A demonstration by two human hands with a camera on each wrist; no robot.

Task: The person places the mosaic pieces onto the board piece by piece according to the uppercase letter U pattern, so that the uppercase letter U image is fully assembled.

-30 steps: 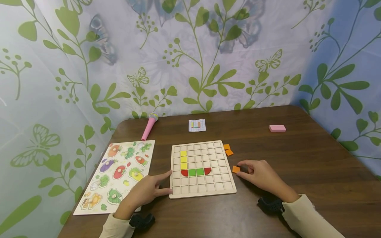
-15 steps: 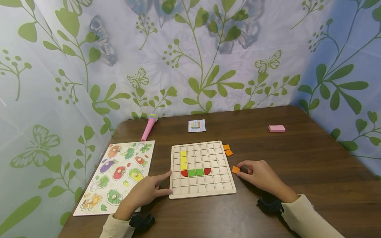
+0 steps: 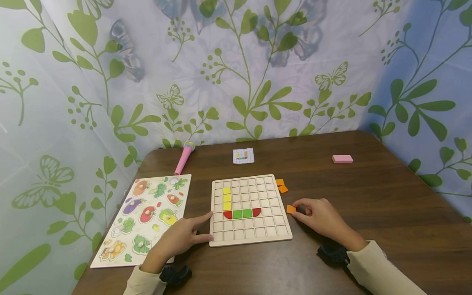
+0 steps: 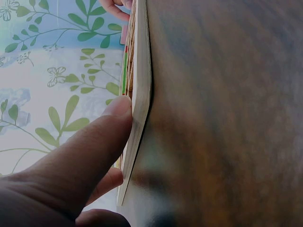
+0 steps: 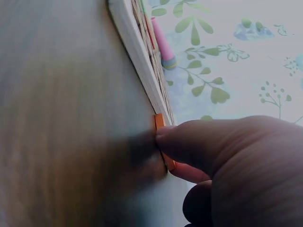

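Observation:
A wooden grid board (image 3: 273, 230) lies flat in front of me. Set into it are a column of yellow square tiles (image 3: 227, 198), two green square tiles (image 3: 242, 213) and a red rounded piece (image 3: 228, 214) at each end of the green pair. My left hand (image 3: 180, 235) touches the board's left edge with thumb and index finger held out straight. Just off the right edge, my right hand (image 3: 320, 215) pinches an orange square tile (image 3: 291, 209) between thumb and fingers, low at the table. Two more orange tiles (image 3: 282, 189) lie by the board's upper right corner.
At left lies a vegetable puzzle board (image 3: 147, 192), partly under the left forearm. Behind are a pink toy microphone (image 3: 183, 159), a small printed pattern card (image 3: 243, 156) and a pink block (image 3: 342, 159). A patterned curtain (image 3: 236, 82) stands behind the table.
My right hand and its orange tile have shifted very slightly left, nearer the board. The left hand keeps its place at the board's edge.

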